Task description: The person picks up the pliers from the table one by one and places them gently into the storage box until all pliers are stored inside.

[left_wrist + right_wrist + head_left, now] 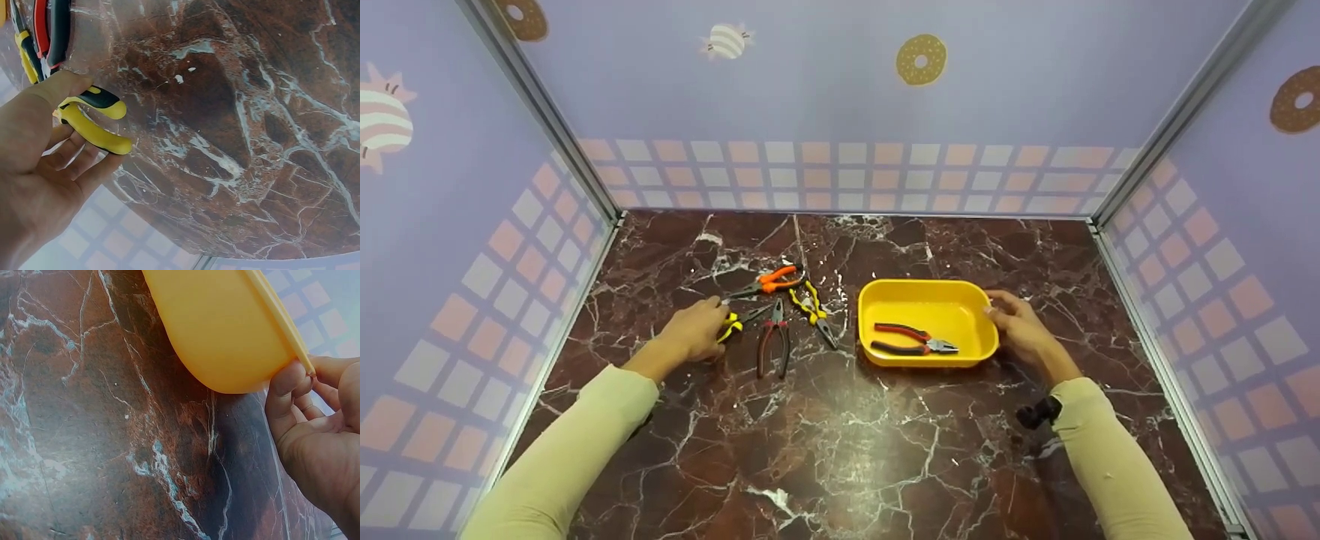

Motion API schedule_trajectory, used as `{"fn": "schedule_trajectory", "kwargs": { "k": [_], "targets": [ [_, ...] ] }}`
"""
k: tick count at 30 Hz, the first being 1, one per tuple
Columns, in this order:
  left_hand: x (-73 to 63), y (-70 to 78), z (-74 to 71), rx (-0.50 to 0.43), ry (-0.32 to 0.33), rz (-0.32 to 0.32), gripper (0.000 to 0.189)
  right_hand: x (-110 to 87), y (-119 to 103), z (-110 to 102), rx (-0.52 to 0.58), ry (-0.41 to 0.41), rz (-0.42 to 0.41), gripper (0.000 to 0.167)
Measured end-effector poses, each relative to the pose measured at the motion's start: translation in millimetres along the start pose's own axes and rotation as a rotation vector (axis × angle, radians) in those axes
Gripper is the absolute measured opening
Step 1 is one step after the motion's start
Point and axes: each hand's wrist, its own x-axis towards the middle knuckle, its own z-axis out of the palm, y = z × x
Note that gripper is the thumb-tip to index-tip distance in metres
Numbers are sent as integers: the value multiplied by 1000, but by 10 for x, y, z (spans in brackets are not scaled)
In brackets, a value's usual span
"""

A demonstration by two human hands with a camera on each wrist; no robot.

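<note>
My left hand (701, 330) grips pliers with yellow-and-black handles (93, 126), thumb on one handle and fingers beneath the other. In the head view their jaws point toward red-and-black pliers (775, 345) lying alongside. Orange-handled pliers (776, 280) and another yellow-and-black pair (811, 311) lie just beyond. At the right, my right hand (1024, 330) holds the end of a yellow plastic tray (930, 289) by its rim; the right wrist view shows fingertips against the outer wall (225, 332). Inside the tray rests a pair of red-and-black pliers (915, 341).
Everything stands on a dark red marbled tabletop (840, 442). Purple patterned panels rise at the back (825, 97), left (450, 247) and right (1245, 247), joined by metal corner posts.
</note>
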Motion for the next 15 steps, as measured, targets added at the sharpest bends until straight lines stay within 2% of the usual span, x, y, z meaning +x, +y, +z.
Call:
{"fn": "schedule_trajectory", "kwargs": {
  "k": [6, 15],
  "targets": [
    [39, 34, -59, -34, 35, 21, 45, -8, -8, 3, -1, -10, -17, 47],
    [130, 177, -158, -36, 26, 66, 48, -14, -10, -12, -25, -13, 12, 48]
  ]
}}
